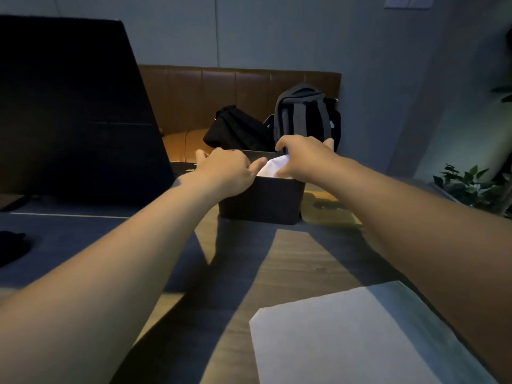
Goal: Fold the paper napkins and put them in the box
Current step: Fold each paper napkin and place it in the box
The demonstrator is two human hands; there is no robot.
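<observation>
A dark box (263, 199) stands on the wooden table (279, 261) ahead of me. Both hands reach over its open top. A white folded napkin (273, 166) sticks up out of the box between them. My right hand (303, 157) presses on the napkin from the right, fingers curled over it. On the box's left rim lies my left hand (228, 169), its thumb touching the napkin. A flat stack of white unfolded napkins (349, 336) lies on the table near me, at the lower right.
A large dark open laptop (74, 112) stands at the left. Beyond the table is a brown leather bench (221, 92) holding a black bag (235, 128) and a grey backpack (304, 115). A green plant (471, 184) sits at the right edge.
</observation>
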